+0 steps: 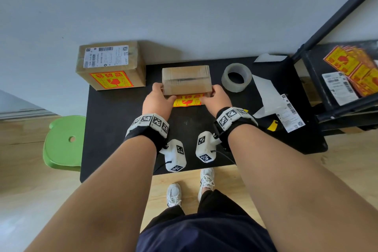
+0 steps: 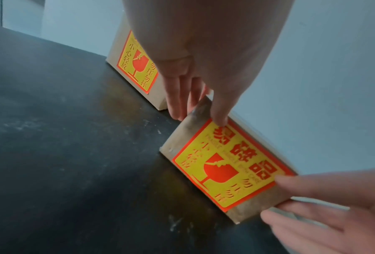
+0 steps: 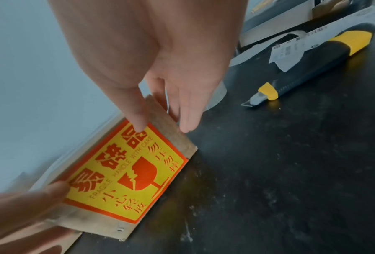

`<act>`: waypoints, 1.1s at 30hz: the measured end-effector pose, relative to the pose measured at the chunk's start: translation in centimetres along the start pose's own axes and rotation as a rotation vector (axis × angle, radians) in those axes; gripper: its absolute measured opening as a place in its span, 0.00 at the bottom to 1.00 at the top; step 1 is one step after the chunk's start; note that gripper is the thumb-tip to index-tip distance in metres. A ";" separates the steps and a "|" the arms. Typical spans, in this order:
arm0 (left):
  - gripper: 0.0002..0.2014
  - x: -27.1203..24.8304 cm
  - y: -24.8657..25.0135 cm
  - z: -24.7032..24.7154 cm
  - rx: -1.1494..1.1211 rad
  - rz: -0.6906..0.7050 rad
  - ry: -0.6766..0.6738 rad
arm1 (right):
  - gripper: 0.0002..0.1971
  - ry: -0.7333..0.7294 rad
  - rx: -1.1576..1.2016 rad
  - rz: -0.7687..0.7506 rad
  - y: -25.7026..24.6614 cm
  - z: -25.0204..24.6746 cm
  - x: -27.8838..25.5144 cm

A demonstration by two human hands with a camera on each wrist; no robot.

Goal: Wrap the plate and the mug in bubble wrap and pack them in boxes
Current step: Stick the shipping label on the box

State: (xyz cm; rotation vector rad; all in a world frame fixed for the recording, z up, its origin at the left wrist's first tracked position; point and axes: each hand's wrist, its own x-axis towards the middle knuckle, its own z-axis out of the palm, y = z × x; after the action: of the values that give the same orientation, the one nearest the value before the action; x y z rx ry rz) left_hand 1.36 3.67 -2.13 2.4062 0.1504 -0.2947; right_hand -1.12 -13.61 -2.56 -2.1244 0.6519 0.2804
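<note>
Your left hand (image 1: 157,100) and right hand (image 1: 217,98) clasp the small taped brown cardboard box (image 1: 186,80) by its ends, fragile sticker (image 1: 187,100) between them; set it down gently.

— What is the small box (image 1: 185,80) made of?
— Brown cardboard under glossy clear tape, with a shiny paper fragile sticker (image 2: 227,165) on its front.
— And the table (image 1: 114,129)?
— Matt black, scuffed with pale marks. The tape roll (image 1: 236,77) is glossy clear plastic; the stool (image 1: 63,143) is smooth green plastic.
</note>
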 end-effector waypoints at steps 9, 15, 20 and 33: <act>0.19 -0.1 0.6 -0.7 0.187 0.003 -0.075 | 0.19 -0.019 -0.164 -0.027 0.2 -0.6 -0.4; 0.30 -1.5 2.7 -0.5 0.241 0.121 -0.025 | 0.22 0.093 -0.140 0.011 0.9 -2.0 -2.0; 0.28 -3.1 6.2 1.5 0.299 0.396 -0.065 | 0.18 0.236 -0.069 0.057 3.8 -4.4 -4.3; 0.25 -7.5 14.2 12.8 0.375 0.532 -0.287 | 0.17 0.377 -0.111 0.278 15.0 -14.8 -3.3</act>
State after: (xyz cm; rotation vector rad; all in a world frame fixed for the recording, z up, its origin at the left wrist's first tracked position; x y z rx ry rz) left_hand -5.44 -15.69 -0.57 2.6178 -0.7212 -0.4391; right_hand -12.54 -31.56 -2.64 -2.2111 1.1804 0.0646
